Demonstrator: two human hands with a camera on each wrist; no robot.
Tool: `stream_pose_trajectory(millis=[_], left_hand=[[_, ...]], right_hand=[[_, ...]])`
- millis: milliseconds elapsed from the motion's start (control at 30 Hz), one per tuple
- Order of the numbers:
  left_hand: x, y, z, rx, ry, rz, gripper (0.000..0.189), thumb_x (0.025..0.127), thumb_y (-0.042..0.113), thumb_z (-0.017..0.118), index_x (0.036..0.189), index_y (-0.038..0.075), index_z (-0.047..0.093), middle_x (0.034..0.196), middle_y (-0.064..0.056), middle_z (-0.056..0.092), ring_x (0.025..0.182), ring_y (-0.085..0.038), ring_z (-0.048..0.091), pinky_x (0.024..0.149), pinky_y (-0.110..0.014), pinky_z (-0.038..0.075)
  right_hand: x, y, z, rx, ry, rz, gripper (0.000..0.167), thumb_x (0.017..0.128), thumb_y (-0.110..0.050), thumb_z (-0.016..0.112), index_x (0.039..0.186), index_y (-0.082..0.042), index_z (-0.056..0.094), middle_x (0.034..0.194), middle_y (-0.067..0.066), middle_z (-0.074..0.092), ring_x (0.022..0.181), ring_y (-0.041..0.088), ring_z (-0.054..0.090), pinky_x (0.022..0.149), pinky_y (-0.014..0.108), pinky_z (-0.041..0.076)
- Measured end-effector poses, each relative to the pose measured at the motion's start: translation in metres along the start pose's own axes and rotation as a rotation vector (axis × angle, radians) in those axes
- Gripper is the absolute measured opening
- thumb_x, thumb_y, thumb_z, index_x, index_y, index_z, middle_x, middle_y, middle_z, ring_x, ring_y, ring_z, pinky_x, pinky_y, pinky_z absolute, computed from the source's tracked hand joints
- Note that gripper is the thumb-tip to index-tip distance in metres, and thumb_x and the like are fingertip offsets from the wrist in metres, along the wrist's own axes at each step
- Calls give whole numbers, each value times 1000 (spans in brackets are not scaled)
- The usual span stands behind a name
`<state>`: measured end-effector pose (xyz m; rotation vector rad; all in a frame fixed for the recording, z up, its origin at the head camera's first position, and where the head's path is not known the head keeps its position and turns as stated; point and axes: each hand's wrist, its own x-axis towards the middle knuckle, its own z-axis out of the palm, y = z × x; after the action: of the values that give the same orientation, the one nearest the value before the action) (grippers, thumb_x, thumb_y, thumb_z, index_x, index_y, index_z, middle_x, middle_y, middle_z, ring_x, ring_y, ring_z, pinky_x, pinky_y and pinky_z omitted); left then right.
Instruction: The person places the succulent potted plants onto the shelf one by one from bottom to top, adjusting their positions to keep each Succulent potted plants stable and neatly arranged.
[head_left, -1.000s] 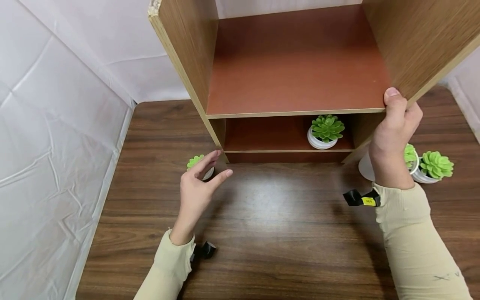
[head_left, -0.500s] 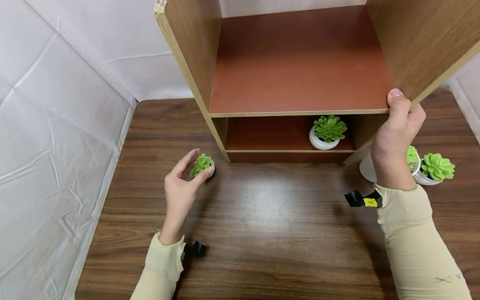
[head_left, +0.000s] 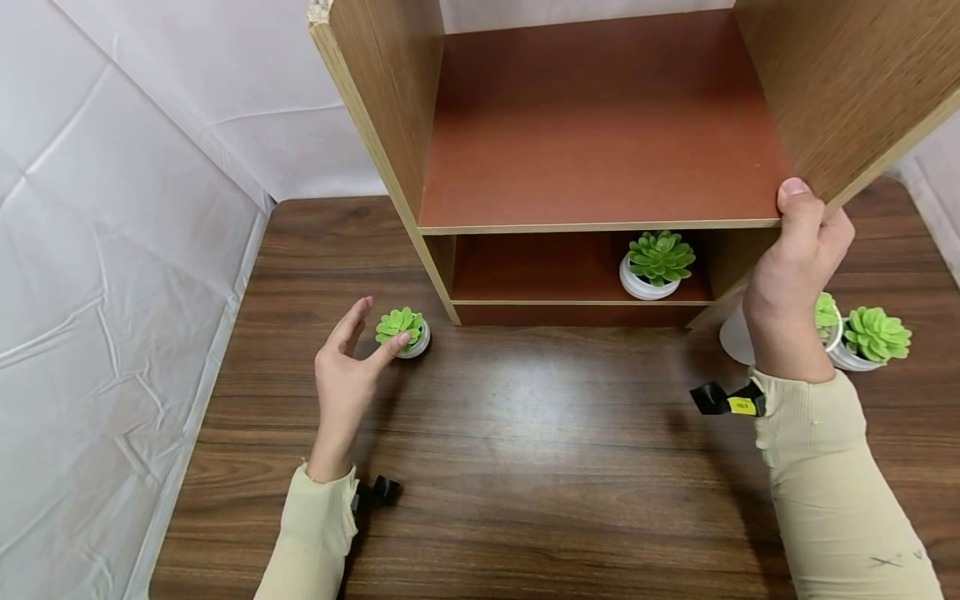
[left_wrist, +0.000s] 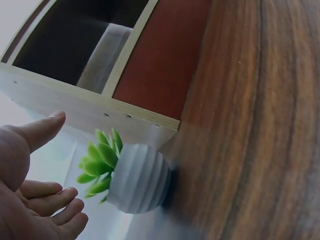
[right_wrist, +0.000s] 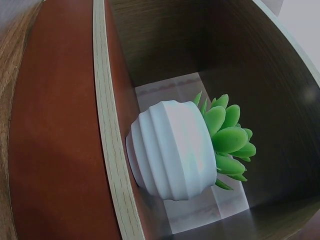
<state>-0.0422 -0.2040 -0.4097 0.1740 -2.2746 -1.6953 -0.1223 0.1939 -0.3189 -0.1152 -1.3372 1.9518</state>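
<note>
A small artificial succulent in a white pot (head_left: 401, 327) stands on the table, left of the wooden shelf unit (head_left: 600, 150). My left hand (head_left: 345, 375) is beside it with thumb and fingers spread; in the left wrist view the fingers (left_wrist: 65, 205) are apart from its leaves and ribbed pot (left_wrist: 140, 178). My right hand (head_left: 795, 275) grips the unit's right side panel, thumb on the upper board and fingers round the outside. Another potted succulent (head_left: 658, 260) sits in the lower compartment toward the right, its white pot (right_wrist: 172, 150) large in the right wrist view.
To the right of the unit stand a third potted succulent (head_left: 876, 335) and a white container (head_left: 737, 335) with green leaves, partly hidden behind my right forearm. White sheeting (head_left: 127, 292) hangs along the left and back of the wood-grain table (head_left: 525, 500).
My left hand has moved left from the unit's lower left corner, past the small succulent, which now shows fully. My right hand keeps its grip on the panel.
</note>
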Motion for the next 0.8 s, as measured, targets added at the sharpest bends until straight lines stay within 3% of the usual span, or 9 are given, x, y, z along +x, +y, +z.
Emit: stream_pose_trajectory(millis=[167, 333, 433, 667, 800], left_hand=[[-2, 7, 0, 18, -7, -73, 68, 79, 11, 85, 139, 2, 54, 137, -6, 56, 130, -21, 47, 107, -36, 34], [-7, 30, 1, 50, -34, -122, 65, 82, 6, 81, 139, -4, 51, 140, -16, 52, 133, -29, 44, 108, -41, 33], [-8, 34, 0, 65, -52, -131, 66, 83, 6, 80, 140, -5, 49, 141, -18, 50, 132, -32, 43, 108, -43, 34], [-4, 20, -1, -42, -98, -162, 68, 82, 3, 79, 141, -9, 46, 140, -24, 49, 132, -32, 44, 108, -43, 32], [0, -3, -2, -55, -110, -174, 71, 81, 9, 82, 142, -3, 48, 140, -14, 52, 131, -22, 46, 108, -36, 34]], right_hand=[[0, 1, -1, -19, -12, -34, 26, 89, -6, 50, 88, 10, 71, 80, 17, 67, 74, 21, 61, 74, 31, 47], [2, 0, 0, 35, 31, 26, 26, 88, -4, 50, 89, 13, 69, 81, 18, 66, 76, 23, 61, 75, 30, 47], [2, 0, 0, 52, 52, 41, 25, 88, -3, 50, 88, 14, 69, 81, 19, 66, 76, 24, 61, 75, 30, 47], [3, 2, -2, 4, 24, -16, 26, 88, -5, 50, 87, 11, 70, 81, 18, 66, 76, 22, 61, 75, 30, 47], [2, 0, -1, -8, 17, -21, 26, 88, -6, 50, 88, 10, 71, 82, 19, 66, 78, 23, 61, 76, 30, 46]])
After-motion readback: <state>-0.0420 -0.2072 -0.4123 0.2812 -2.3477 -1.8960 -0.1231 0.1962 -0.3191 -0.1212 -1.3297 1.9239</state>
